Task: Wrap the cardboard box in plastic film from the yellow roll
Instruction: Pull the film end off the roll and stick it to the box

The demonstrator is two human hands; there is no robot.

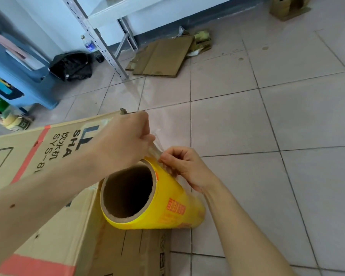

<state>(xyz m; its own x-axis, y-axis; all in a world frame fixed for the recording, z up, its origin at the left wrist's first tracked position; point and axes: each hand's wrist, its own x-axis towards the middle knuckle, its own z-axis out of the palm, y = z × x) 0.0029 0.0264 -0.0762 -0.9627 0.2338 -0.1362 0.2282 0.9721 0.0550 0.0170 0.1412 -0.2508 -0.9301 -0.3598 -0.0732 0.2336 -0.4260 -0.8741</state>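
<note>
Bare forearms reach in from the bottom edge over a large cardboard box (54, 226) printed with black lettering and pink bands, which fills the lower left and lies on the pale tiled floor (267, 120). Against the box's side, tilted with its open cardboard core toward the camera, sits the yellow roll (167, 198) of plastic film, red print on its wrapper. Above the roll's far end, the left hand (126, 140) has its grip closed on a gathered strand of clear film (154, 149), fingers curled around it. Just beside it, the right hand (184, 166) pinches the same film where it leaves the roll, fingertips tight on the edge. Farther back, a flattened sheet of cardboard (161, 56) lies on the tiles near the legs of a grey metal rack (100, 36). At the left stand a blue plastic stool (18, 74) and a crumpled black bag (72, 65), with a plastic bottle (92, 47) upright beside the rack's post. Small cardboard scraps (202, 41) lie past the flattened sheet.
</note>
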